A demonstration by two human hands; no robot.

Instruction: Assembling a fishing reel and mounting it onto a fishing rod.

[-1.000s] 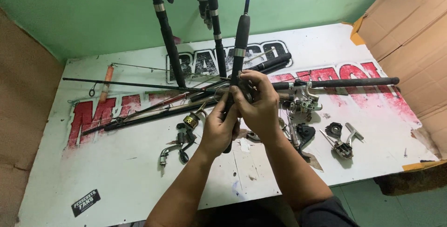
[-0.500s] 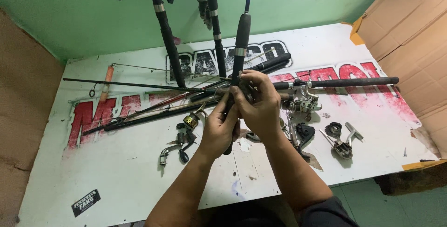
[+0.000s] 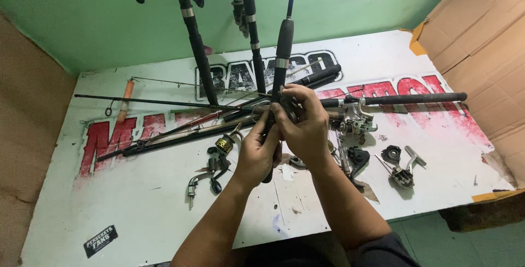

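Note:
Both my hands are closed around the black handle of a fishing rod [image 3: 284,48] that stands up from the middle of the white table [image 3: 136,201]. My left hand [image 3: 257,152] grips the lower part of the handle from the left. My right hand [image 3: 303,127] wraps the reel seat just above it, fingers curled over the top. What sits under the fingers is hidden. The rod's butt end pokes out below my left hand.
Two more rods [image 3: 194,37] lean on the green wall. Several thin rod sections [image 3: 164,103] and a long black rod [image 3: 404,99] lie across the table. Reel parts lie at the left [image 3: 216,163] and right [image 3: 399,168]. A silver reel [image 3: 355,122] sits beside my right hand. Cardboard stands on the right [image 3: 476,42].

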